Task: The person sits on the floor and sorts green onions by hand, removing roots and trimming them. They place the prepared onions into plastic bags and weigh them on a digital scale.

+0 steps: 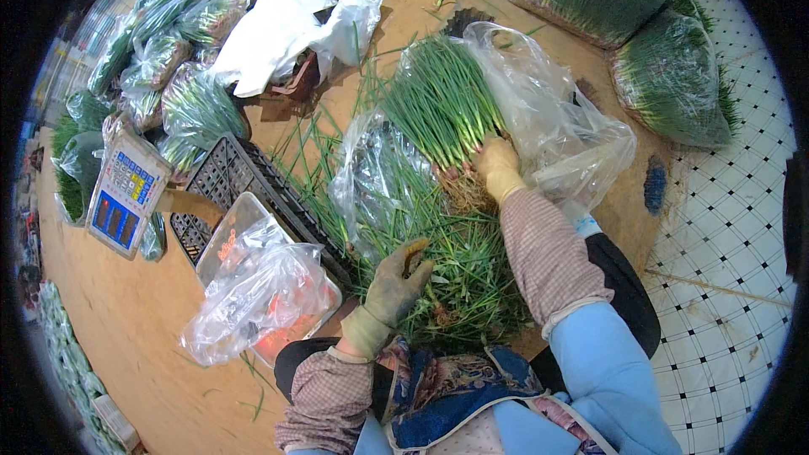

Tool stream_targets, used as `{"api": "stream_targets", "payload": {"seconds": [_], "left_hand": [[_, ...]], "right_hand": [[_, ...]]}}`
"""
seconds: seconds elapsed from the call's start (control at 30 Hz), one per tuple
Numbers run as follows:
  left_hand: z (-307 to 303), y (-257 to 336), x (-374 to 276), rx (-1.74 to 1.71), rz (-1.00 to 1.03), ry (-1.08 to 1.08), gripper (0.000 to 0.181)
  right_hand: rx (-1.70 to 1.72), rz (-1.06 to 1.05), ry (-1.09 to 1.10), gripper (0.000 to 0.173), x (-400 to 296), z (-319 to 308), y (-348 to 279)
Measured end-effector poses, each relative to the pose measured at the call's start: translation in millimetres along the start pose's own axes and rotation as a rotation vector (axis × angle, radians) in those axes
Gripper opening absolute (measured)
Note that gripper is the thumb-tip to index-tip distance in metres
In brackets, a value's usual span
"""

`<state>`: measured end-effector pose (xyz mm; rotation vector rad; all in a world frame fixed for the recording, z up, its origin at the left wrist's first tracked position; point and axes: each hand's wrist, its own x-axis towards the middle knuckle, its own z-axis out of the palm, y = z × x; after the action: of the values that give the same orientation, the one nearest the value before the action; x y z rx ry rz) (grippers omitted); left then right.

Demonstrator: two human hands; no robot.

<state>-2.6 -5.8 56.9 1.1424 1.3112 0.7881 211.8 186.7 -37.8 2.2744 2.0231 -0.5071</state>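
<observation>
My gloved right hand (497,163) grips the root end of a bunch of green onions (445,98), whose green tops point up and to the left. The bunch lies on an opened clear plastic bag (543,107). My gloved left hand (398,281) is held over a pile of loose green leaves (474,278), its thumb and fingers curled apart with nothing seen between them. Another crumpled clear bag (363,170) lies under stray leaves, left of the bunch.
Left are a black plastic crate (218,167), a digital scale display (126,193) and a tray (332,306) with clear bags (272,291). Filled bags of greens (205,101) lie upper left, larger ones (673,76) upper right. White bags (284,25) cover a brown crate (300,79).
</observation>
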Motion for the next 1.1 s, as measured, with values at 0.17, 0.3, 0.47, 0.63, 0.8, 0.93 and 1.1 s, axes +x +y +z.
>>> {"api": "stream_targets", "payload": {"seconds": [0.17, 0.3, 0.47, 0.63, 0.8, 0.93, 1.1], "left_hand": [[-2.9, -6.4, -5.6, -0.058, -0.060, -0.014, 0.040], [-6.0, -1.9, -8.3, 0.029, -0.031, -0.068, 0.040], [-1.7, -7.6, -8.4, -0.020, -0.106, -0.106, 0.039], [10.1, -18.7, -6.4, -0.106, -0.066, -0.101, 0.039], [37.9, -17.1, -6.5, -0.339, -0.014, -0.247, 0.036], [46.3, -23.7, -38.6, -0.580, -0.216, -0.119, 0.026], [50.3, -40.3, -67.4, -0.983, -0.178, -0.111, 0.026]], "right_hand": [[-0.052, -0.039, -0.110, 0.040, 0.1, -7.2, 6.3], [0.684, 0.070, -0.173, 0.036, -13.1, -14.6, 24.0], [1.700, 0.301, -0.425, 0.029, -62.2, -21.4, 46.0], [2.027, 0.139, -0.544, 0.027, -164.5, -19.2, 10.2], [1.524, -0.158, -0.478, 0.026, -241.3, -11.2, -10.0], [0.857, -0.388, -0.219, 0.023, -270.7, -13.7, -13.1], [0.851, -0.174, -0.166, 0.025, -284.7, -30.7, -20.9]]}}
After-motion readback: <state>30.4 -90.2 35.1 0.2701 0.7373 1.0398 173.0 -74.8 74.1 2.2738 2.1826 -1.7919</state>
